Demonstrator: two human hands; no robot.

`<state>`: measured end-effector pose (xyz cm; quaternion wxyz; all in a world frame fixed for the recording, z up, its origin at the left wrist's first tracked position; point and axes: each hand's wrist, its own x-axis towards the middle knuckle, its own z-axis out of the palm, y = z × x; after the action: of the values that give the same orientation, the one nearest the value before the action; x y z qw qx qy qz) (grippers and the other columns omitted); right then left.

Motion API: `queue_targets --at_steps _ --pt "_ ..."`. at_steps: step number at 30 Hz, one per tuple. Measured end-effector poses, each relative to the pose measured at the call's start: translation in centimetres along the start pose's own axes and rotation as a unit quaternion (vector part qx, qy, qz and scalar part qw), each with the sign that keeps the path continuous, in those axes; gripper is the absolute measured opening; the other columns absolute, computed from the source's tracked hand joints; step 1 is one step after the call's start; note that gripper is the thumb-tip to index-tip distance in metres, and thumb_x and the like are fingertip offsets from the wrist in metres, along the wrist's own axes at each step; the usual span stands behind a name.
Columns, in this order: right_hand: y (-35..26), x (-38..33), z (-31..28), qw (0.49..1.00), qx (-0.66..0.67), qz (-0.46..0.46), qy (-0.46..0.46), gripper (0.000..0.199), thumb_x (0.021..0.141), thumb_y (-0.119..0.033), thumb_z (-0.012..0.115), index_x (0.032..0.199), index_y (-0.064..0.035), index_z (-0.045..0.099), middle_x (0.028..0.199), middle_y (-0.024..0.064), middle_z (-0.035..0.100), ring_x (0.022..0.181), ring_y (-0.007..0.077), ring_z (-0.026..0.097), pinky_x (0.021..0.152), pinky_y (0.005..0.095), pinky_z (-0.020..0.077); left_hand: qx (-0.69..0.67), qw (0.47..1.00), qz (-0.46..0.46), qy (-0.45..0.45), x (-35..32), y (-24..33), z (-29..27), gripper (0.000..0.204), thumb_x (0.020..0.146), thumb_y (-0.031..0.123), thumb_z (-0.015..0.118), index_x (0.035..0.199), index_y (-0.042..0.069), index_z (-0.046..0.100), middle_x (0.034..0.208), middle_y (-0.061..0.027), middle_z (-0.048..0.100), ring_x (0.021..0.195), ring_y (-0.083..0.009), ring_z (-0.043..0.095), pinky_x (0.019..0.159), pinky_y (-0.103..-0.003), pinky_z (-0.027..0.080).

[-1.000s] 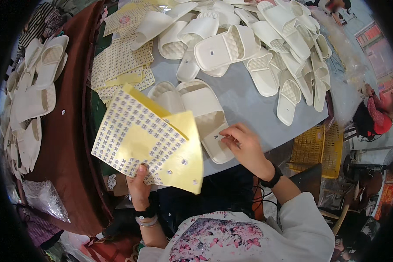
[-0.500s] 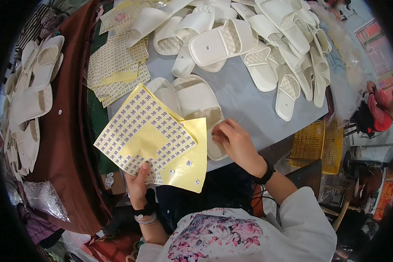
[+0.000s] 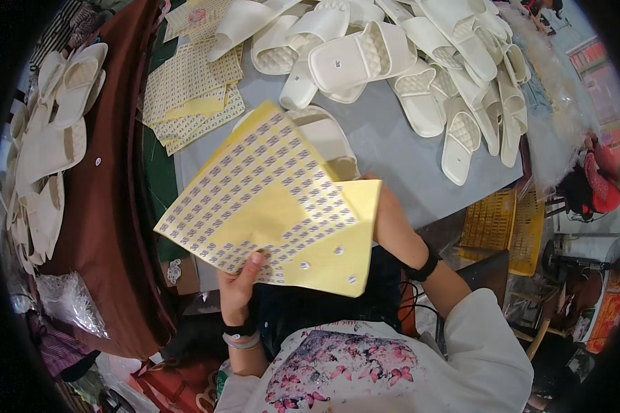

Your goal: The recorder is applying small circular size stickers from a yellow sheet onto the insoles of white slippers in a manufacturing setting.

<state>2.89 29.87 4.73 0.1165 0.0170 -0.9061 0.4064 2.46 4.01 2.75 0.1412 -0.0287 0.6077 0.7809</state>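
My left hand [image 3: 241,283] is closed on yellow sticker sheets [image 3: 255,210], thumb on top, near their lower edge. The upper sheet carries rows of small printed round stickers around a bare patch; a second sheet below it has a few loose stickers. My right hand [image 3: 391,219] reaches behind the sheets' right edge, and its fingers are hidden there. Beyond the sheets, a white slipper [image 3: 324,131] lies on the grey tabletop [image 3: 386,151], partly covered by them. Another slipper beside it is almost wholly hidden.
White slippers [image 3: 355,62] are heaped along the far side of the table. More sticker sheets [image 3: 193,79] lie at far left. Other slippers [image 3: 55,144] rest on a brown cloth surface [image 3: 110,227] at left. Yellow crates [image 3: 492,224] stand low at right.
The sticker sheets in my left hand have shifted right and now cover more of the near slippers. My right hand, seen pinching a small sticker before, has gone behind them.
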Motion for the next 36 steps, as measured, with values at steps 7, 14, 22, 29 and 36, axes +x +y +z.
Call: queue_targets --at_steps 7,14,22,29,36 --pt "2.8 -3.4 -0.8 0.861 0.426 0.226 -0.161 0.028 0.081 -0.016 0.054 0.105 -0.0021 0.049 0.106 0.0143 0.052 0.096 0.0273 0.052 0.074 0.0309 0.0449 -0.002 0.991 -0.049 -0.123 1.3 -0.3 4.0 0.030 0.080 0.012 0.062 0.106 -0.001 0.052 0.095 -0.0065 0.060 0.082 -0.0116 0.056 0.070 -0.024 0.046" --pt "3.1 -4.4 0.2 0.661 0.679 0.301 -0.107 0.030 0.084 -0.016 0.051 0.110 -0.0022 0.047 0.106 0.0134 0.052 0.096 0.0257 0.053 0.076 0.0325 0.0449 -0.015 0.992 -0.060 -0.112 2.2 -0.7 3.5 0.028 0.082 0.013 0.061 0.104 -0.002 0.053 0.093 -0.0059 0.060 0.080 -0.0114 0.057 0.068 -0.024 0.046" --pt "2.4 -4.5 1.7 0.568 0.761 0.314 -0.018 0.031 0.087 -0.016 0.047 0.115 -0.0023 0.044 0.106 0.0124 0.053 0.097 0.0238 0.053 0.079 0.0345 0.0450 0.025 0.993 -0.066 -0.092 2.0 -0.6 4.4 0.030 0.083 0.015 0.059 0.106 -0.002 0.052 0.094 -0.0053 0.059 0.080 -0.0105 0.055 0.069 -0.024 0.046" --pt "1.6 -2.1 -1.9 0.972 0.204 0.115 -0.025 0.021 0.089 -0.013 0.042 0.106 -0.0013 0.046 0.097 0.0107 0.053 0.087 0.0205 0.053 0.075 0.0311 0.0430 0.037 0.995 -0.042 -0.079 1.9 -0.7 4.8 0.028 0.084 0.016 0.058 0.104 -0.003 0.053 0.093 -0.0045 0.059 0.080 -0.0095 0.054 0.069 -0.023 0.045" --pt "1.0 -4.0 -6.4 0.985 0.098 0.120 0.072 0.008 0.087 -0.010 0.046 0.088 -0.0025 0.044 0.088 0.0108 0.045 0.081 0.0209 0.046 0.073 0.0300 0.0387 0.154 0.984 0.028 -0.084 0.8 0.3 5.9 0.023 0.087 0.014 0.052 0.099 -0.006 0.053 0.085 -0.0066 0.060 0.075 -0.0081 0.051 0.066 -0.023 0.044"
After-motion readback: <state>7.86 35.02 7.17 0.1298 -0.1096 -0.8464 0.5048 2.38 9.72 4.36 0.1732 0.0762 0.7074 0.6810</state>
